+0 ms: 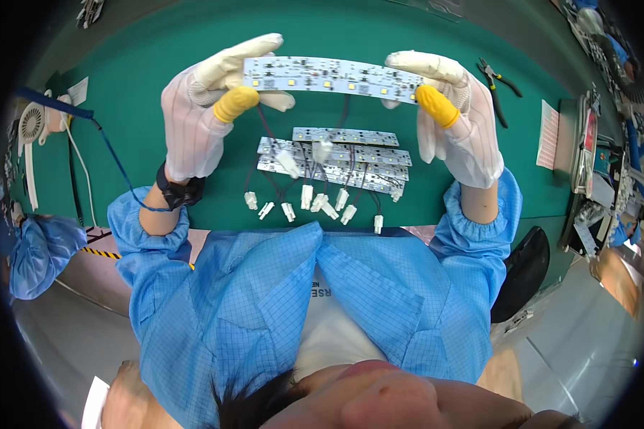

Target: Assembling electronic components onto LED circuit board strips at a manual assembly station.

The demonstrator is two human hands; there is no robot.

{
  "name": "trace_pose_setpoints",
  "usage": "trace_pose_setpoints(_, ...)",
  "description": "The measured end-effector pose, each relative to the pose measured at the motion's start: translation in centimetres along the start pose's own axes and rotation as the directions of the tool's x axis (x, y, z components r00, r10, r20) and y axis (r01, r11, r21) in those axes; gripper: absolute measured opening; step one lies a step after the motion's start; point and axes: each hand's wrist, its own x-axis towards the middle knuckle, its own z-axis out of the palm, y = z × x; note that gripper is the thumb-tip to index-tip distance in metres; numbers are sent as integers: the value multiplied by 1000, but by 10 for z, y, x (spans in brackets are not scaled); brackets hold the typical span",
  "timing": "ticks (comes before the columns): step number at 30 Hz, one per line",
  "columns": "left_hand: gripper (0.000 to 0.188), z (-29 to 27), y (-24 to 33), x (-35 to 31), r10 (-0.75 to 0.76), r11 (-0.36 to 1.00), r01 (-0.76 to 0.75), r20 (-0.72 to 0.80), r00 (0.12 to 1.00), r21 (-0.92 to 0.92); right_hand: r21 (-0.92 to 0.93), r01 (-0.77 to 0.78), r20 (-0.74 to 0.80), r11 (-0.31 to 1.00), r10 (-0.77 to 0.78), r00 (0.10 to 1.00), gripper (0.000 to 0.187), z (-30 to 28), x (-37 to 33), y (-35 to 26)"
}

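Observation:
Both hands hold up a long white LED circuit board (336,76), lying crosswise above the green bench. My left hand (211,100), in a white striped glove with a yellow thumb cover, pinches its left end. The right end sits between the thumb and fingers of my right hand (454,107), gloved the same way. Dark wires hang from the board, with white plug connectors (287,164) at their ends. Beneath it, nearer to me, several similar LED boards (347,136) lie on the bench in a loose stack. Their white connectors (306,196) spread toward the front edge.
Pliers (498,89) with black and yellow handles lie at the far right. Beside them is a sheet of small labels (547,136). A white fan (34,123) stands at the left. A blue coiled cord (125,175) runs to the black strap on my left wrist.

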Motion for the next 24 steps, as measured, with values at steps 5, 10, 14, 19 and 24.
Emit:
trace_pose_setpoints(5, 55, -3, 2, -3, -16, 1000, 16, -3, 1000, 7, 142, -76, 16, 987, 75, 997, 45, 4, -1, 2)
trace_pose_setpoints(10, 53, -5, 1, -3, -25, 998, 28, 64, 998, -49, 139, -36, 2, 990, 36, 999, 45, 5, 0, 6)
trace_pose_setpoints(14, 53, -2, 5, -4, -112, 974, 120, 53, 992, -191, 65, 25, -99, 998, -19, 995, 50, 21, 4, 6)
trace_pose_setpoints(19, 52, 0, 2, 0, -142, 927, 167, 99, 985, -336, 88, 24, -50, 996, -19, 999, 50, 16, 3, 5)
trace_pose_setpoints(24, 65, -3, 3, 0, -263, 952, 281, 147, 953, -120, -27, -41, -7, 999, 40, 999, 48, 0, 2, 23)
